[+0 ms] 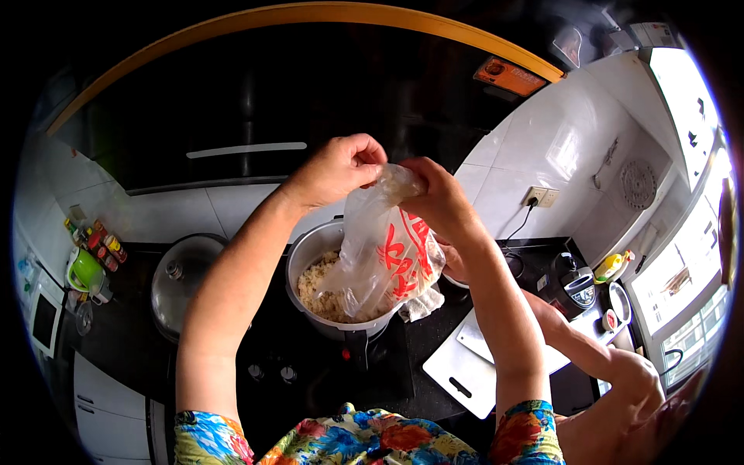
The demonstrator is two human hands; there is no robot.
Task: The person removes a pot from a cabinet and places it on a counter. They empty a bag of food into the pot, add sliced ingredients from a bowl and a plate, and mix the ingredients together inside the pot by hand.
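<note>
My left hand (343,168) pinches the upper edge of a translucent plastic bag (363,232) with red writing. Closed around the bag's gathered top is my right hand (433,189). The bag hangs down into a metal pot (299,247) that stands on the black cooktop. Pale, crumbly, rice-like food (319,279) lies in the pot. Whether the bag holds anything cannot be told. Another person's hand (453,261) is beside the bag on the right, partly hidden by my right arm. A whitish cloth (423,305) lies against the pot's right side.
A large metal lid (180,279) lies left of the pot. On the right are a white cutting board (459,372), a cleaver blade (476,337) and a dark appliance (572,285). The other person's arm (575,349) reaches in there. Jars (107,256) stand far left; a black range hood (290,104) is ahead.
</note>
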